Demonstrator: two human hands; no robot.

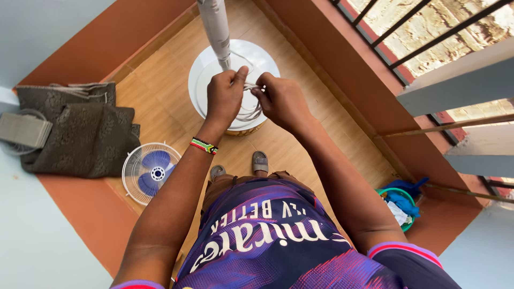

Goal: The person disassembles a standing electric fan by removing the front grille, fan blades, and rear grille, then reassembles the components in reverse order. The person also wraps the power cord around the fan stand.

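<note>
A white fan stand with a round base (206,72) and an upright pole (216,29) stands on the tiled floor in front of me. Both hands are over the base, working a thin white cord (251,109) that loops below them. My left hand (225,96) pinches the cord near the pole; a beaded band sits on that wrist. My right hand (281,99) grips the same cord from the other side, fingertips almost touching the left ones.
A white fan head with blue blades (150,171) lies on the floor at the left, next to dark folded cloth (80,134). A green bucket with blue rags (399,206) sits in the right corner. Orange walls and window bars enclose the narrow space.
</note>
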